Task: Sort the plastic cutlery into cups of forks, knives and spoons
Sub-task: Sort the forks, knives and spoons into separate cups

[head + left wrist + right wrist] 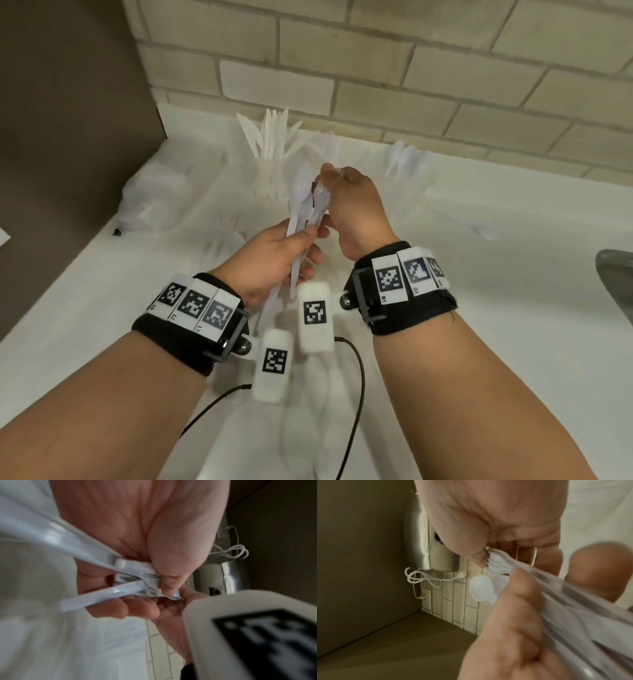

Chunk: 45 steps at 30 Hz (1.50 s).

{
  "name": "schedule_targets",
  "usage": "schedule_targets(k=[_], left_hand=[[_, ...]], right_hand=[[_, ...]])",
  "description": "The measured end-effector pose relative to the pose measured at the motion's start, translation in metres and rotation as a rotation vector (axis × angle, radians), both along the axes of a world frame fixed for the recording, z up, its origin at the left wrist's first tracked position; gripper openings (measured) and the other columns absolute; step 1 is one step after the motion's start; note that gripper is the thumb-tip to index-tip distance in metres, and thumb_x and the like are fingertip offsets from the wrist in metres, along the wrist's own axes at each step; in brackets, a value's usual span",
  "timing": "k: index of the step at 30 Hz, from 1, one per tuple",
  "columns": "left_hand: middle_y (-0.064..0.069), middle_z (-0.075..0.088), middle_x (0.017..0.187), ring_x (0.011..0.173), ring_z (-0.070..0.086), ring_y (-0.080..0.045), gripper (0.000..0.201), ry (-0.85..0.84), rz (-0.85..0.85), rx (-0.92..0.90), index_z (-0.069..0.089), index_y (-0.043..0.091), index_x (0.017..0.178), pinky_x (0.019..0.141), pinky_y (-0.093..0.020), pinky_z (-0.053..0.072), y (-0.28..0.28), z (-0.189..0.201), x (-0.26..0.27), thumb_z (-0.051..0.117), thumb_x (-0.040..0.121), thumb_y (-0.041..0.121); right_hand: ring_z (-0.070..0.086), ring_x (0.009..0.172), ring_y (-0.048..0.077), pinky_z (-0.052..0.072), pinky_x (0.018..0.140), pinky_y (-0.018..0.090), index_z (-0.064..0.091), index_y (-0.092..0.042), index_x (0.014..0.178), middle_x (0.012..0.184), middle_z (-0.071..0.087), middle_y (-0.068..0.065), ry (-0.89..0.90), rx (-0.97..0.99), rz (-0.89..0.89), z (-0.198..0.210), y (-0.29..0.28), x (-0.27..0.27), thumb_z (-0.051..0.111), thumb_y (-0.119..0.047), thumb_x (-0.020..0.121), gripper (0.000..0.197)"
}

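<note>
White counter [102,308]: left hand [274,260] grips spoon bundle [305,202]; right hand [356,209] fingers pinch bowls.

A kitchen or break room, it seems. A white counter [479,308] meets a pale brick-tile wall [376,61]. A sink rim [616,284] shows at one edge.

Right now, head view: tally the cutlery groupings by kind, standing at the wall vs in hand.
knife bunch: 1
spoon bunch: 1
fork bunch: 1 (faint)
held bundle, gripped by left hand and right hand: 1
Total: 4 groupings; single pieces too blurred to count.
</note>
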<state>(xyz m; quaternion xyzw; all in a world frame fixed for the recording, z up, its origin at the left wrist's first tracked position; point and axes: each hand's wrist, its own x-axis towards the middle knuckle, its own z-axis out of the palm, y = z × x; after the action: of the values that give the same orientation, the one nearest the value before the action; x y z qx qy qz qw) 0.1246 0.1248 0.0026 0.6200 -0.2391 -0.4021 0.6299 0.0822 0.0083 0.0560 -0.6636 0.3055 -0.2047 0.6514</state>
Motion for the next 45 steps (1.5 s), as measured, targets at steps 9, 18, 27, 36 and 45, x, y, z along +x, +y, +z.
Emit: schedule_targets(k=[9,18,27,36,45], left_hand=[[-0.008,0.060,0.081,0.038,0.028,-0.009,0.037,0.280,-0.051,-0.090,0.064,0.012,0.119,0.039,-0.019,0.022,-0.001,-0.004,0.001,0.052,0.093,0.035],[-0.003,0.056,0.078,0.037,0.031,-0.010,0.047,0.478,-0.111,-0.213,0.065,0.010,0.115,0.047,-0.024,0.017,0.002,-0.003,0.013,0.041,0.083,0.034],[-0.007,0.055,0.087,0.063,0.050,-0.016,0.025,0.280,0.215,-0.266,0.064,0.013,0.113,0.060,-0.030,0.040,-0.004,0.005,0.014,0.045,0.098,0.015],[-0.003,0.072,0.106,0.095,0.068,-0.018,0.029,0.256,0.112,-0.287,0.060,0.020,0.120,0.079,-0.038,0.054,-0.005,0.012,0.012,0.037,0.102,0.018],[0.000,0.051,0.079,0.073,0.057,-0.018,0.029,0.132,0.330,-0.084,0.066,0.015,0.099,0.080,-0.039,0.049,0.001,-0.001,0.020,0.038,0.103,0.020]], right_hand=[[0.061,0.052,0.023,0.054,0.068,0.039,0.049,-0.010,0.089,0.054,0.059,0.004,-0.345,0.185,-0.237,0.023,-0.020,-0.014,0.039,-0.026,0.101,0.023],[0.037,0.046,0.014,0.035,0.048,0.025,0.056,-0.009,0.098,0.063,0.048,0.004,-0.423,0.285,-0.081,0.024,-0.026,-0.020,0.035,-0.043,0.101,0.040],[0.043,0.049,0.012,0.035,0.050,0.027,0.063,-0.004,0.090,0.073,0.054,0.006,-0.112,0.289,0.176,-0.010,-0.008,-0.020,0.053,-0.020,0.095,0.020],[0.064,0.069,0.005,0.042,0.048,0.011,0.067,-0.013,0.098,0.089,0.071,0.000,0.032,-0.143,0.226,-0.032,0.009,-0.016,0.069,-0.008,0.085,0.015],[0.060,0.075,0.010,0.044,0.070,0.027,0.056,-0.022,0.086,0.077,0.065,-0.003,-0.026,-0.242,0.050,-0.011,-0.024,-0.011,0.049,-0.012,0.097,0.016]])
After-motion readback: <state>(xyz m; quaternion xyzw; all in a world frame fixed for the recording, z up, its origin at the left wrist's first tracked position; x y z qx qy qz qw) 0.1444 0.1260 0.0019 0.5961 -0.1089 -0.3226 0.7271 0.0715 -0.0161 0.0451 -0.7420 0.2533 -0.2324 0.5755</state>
